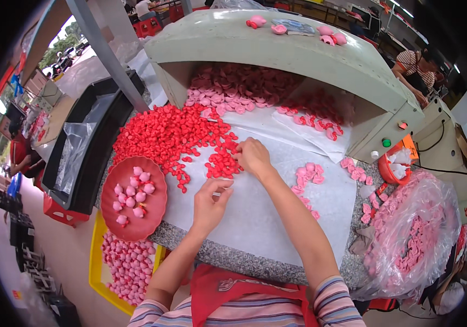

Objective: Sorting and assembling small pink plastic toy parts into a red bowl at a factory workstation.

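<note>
My right hand (254, 156) is bent over the right edge of a heap of small red plastic pieces (171, 133). Its fingertips are drawn together among the nearest pieces, and what they pinch, if anything, is hidden. Nearer to me, my left hand (210, 206) hovers over the white sheet (201, 185), just below the heap. Its fingers are loosely bent and the thumb stands apart from them, with nothing visible between. Several pink shell-like pieces (310, 173) lie on the sheet to the right of my right forearm.
A red dish (121, 223) of pink round pieces stands left, above a yellow crate (98, 256) of similar ones. Behind is a pale green machine hood (293, 49) over pink pieces. A plastic bag (443, 218) of pink parts and an orange basket (390, 173) stand right. Black tray (72, 147) far left.
</note>
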Tool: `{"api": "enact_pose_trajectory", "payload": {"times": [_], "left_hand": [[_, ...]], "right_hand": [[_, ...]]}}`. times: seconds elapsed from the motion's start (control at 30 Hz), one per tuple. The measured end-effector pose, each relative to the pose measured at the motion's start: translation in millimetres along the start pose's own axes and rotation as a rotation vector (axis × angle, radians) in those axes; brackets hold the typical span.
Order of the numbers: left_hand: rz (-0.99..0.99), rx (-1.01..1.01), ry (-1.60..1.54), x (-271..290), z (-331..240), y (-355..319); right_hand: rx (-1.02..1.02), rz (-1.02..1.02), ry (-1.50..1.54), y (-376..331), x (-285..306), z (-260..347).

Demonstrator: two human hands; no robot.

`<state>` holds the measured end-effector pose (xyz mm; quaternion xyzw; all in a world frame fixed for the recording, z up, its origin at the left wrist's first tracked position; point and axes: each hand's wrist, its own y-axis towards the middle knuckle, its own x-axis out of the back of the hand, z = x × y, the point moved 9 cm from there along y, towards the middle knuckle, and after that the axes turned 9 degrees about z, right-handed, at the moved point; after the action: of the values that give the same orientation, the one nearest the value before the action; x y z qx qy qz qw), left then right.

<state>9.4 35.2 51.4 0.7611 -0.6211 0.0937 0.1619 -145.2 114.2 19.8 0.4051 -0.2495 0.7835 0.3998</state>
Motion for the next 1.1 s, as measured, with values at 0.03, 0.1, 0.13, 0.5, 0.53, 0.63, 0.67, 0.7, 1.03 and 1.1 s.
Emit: {"api": "enact_pose_trajectory", "payload": {"times": [0.03,0.1,0.13,0.5,0.53,0.63,0.67,0.7,1.03,1.1], "left_hand": [[0.081,-0.01,0.005,-14,-3,-2],[0.147,-0.027,0.008,-32,-8,2],[0.228,-0.061,0.081,-46,-12,5],[0.282,-0.283,0.549,-169,-33,39],[0.261,-0.3,0.54,-167,-35,37],[0.344,-0.246,0.28,-161,-34,32],[0.436,-0.165,0.023,-161,-31,31],[0.434,-0.163,0.03,-150,-38,31],[0.797,0.551,-1.021,-135,-23,8],[0.788,0.539,-1.085,-132,-27,4]], "right_hand": [[0.062,-0.06,-0.027,-3,7,4],[0.043,-0.139,0.108,-14,25,-7],[0.045,-0.228,0.255,-22,40,-13],[-0.246,-0.166,1.224,-188,67,-124],[-0.271,-0.198,1.202,-195,65,-125],[-0.32,-0.266,1.13,-201,60,-124],[-0.171,-0.326,1.102,-199,65,-118],[-0.019,-0.378,1.07,-196,70,-108],[0.177,-0.155,1.085,-194,85,-39],[0.097,-0.227,1.078,-196,85,-40]]}}
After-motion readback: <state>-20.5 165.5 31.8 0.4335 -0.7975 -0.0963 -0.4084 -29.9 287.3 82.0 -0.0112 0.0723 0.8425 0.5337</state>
